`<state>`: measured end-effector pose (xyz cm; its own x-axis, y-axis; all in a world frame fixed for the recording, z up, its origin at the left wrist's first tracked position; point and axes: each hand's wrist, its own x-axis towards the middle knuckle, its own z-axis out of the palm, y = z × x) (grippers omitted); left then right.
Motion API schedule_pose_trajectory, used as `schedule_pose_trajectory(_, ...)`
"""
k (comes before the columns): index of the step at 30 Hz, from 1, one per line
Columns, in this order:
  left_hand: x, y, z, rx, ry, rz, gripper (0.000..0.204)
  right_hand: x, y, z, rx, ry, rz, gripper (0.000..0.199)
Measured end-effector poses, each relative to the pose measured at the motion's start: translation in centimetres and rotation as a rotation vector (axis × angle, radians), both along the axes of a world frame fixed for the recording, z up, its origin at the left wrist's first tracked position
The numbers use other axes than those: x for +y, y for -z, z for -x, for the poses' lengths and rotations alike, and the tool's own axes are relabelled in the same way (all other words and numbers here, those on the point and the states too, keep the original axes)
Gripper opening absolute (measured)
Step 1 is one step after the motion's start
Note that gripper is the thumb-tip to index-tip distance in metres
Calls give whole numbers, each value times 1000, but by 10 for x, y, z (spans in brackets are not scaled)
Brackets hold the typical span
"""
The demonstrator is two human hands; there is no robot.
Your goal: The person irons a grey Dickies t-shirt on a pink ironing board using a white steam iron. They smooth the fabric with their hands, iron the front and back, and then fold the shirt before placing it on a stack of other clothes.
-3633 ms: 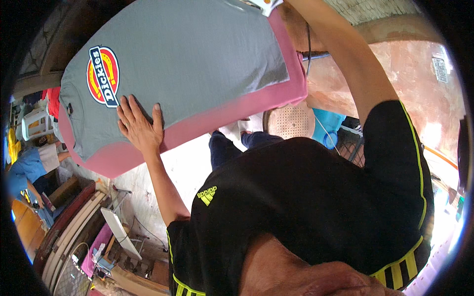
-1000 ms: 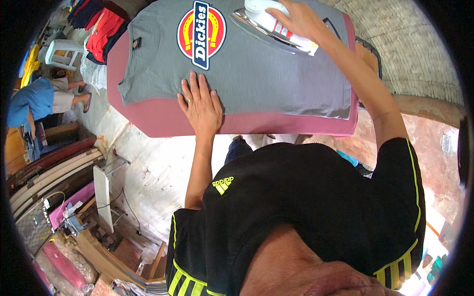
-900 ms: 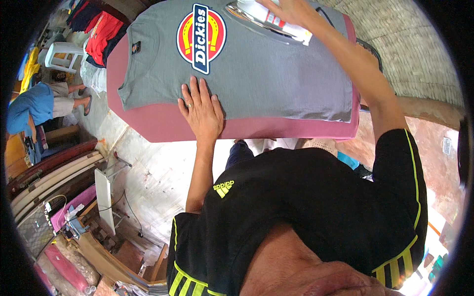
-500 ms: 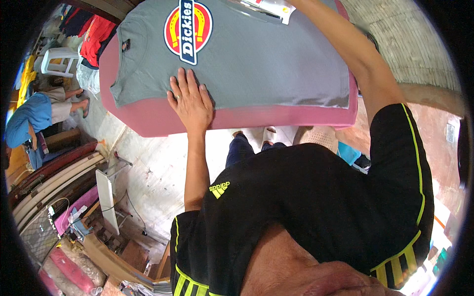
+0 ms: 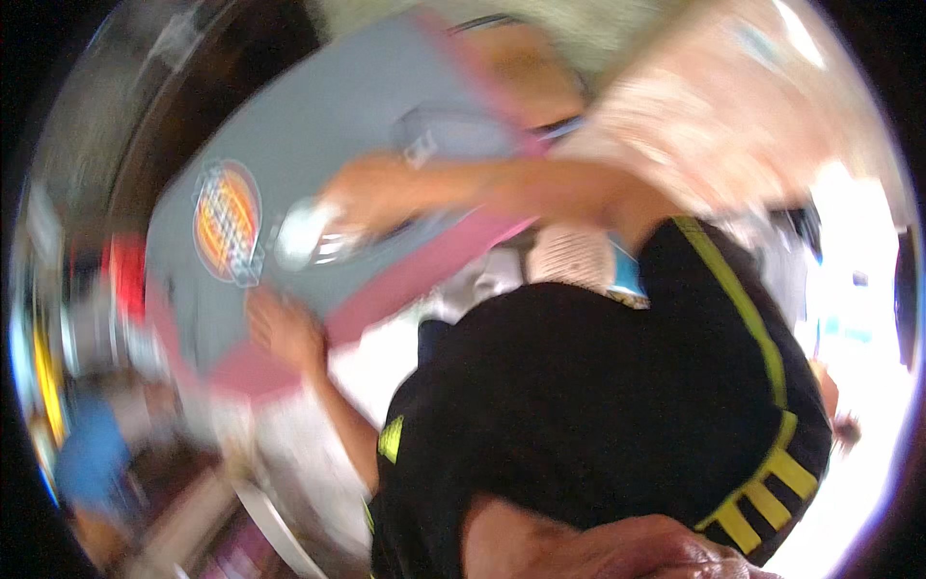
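Ironing grey shirt (image 5: 328,183) on pink desk (image 5: 405,289): left hand (image 5: 285,333) flat, open; right hand (image 5: 371,198) gripping iron (image 5: 304,232); next, probably steady pass.

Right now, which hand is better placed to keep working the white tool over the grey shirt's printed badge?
Right hand, probably: it grips the white tool beside the badge. Left hand rests at the pink board's edge.

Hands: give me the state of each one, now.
Left hand: flat, open on the pink board edge, holding nothing.
Right hand: over the grey shirt, against a pale object; too blurred to tell its grip.
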<state>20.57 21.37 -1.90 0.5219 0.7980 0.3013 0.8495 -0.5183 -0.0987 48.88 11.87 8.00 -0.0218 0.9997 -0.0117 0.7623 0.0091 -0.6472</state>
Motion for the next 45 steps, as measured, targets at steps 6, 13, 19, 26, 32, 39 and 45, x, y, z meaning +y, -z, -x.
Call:
schedule_pose_trajectory(6, 27, -16, -21, -189, 367, -83, 51, -17, -24, 7, -208, 152, -235, 44)
schedule_pose_trajectory(13, 49, 14, -65, -146, 426, -244, 52, -37, -21, 22, -317, 184, -259, 54)
schedule_pose_trajectory(19, 58, 18, -82, -145, 425, -283, 53, -43, -27, 27, -348, 128, -195, 64)
schedule_pose_trajectory(26, 75, 24, -87, -143, 412, -322, 54, -41, -26, 27, -365, 146, -177, 64)
schedule_pose_trajectory(32, 87, 24, -91, -128, 410, -348, 55, -41, -23, 26, -351, 144, -187, 60)
schedule_pose_trajectory(39, 121, 33, -92, -101, 402, -381, 56, -42, -30, 29, -350, 167, -127, 55)
schedule_pose_trajectory(45, 158, 40, -86, 165, 289, -150, 63, -46, -26, 28, -154, 291, -121, 43)
